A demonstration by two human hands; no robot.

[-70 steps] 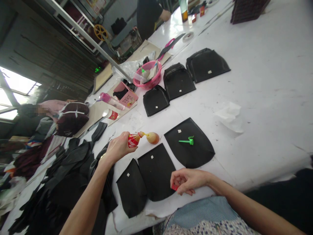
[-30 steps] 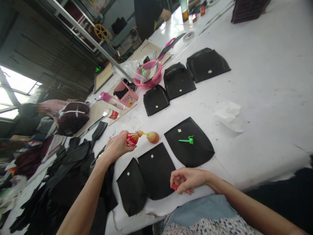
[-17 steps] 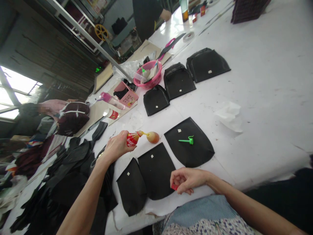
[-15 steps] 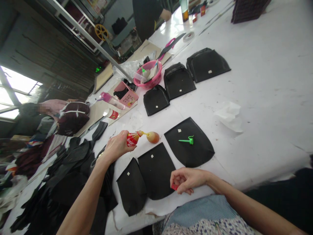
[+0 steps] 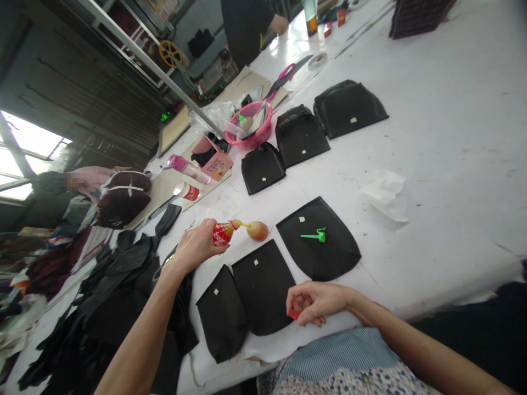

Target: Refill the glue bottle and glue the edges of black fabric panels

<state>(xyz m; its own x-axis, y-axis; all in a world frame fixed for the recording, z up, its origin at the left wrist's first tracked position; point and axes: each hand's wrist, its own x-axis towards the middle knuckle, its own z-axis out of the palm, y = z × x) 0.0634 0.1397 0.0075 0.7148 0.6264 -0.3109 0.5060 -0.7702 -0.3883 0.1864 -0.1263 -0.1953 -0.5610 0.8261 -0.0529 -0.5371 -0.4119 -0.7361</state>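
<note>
My left hand [image 5: 193,247] is wrapped round a bottle with a red label [image 5: 222,234], tilted on its side. Yellowish liquid runs from its mouth into the opening of a small round translucent bottle [image 5: 258,231], partly filled with amber liquid. Between the curled fingers of my right hand [image 5: 315,303] shows a red bottle cap [image 5: 293,314]. That hand is by the lower edge of a flat black panel [image 5: 263,291]. A green nozzle cap [image 5: 319,236] lies on another black panel [image 5: 317,263], and a narrower black panel [image 5: 222,323] is at the left.
Farther back lie several folded black pieces [image 5: 302,137] beside a pink basket [image 5: 249,140]. A pink box [image 5: 218,164], a white jar [image 5: 187,191] and a pile of black cutouts [image 5: 119,291] are on the left. Crumpled white paper [image 5: 385,197] lies right. People are in the background.
</note>
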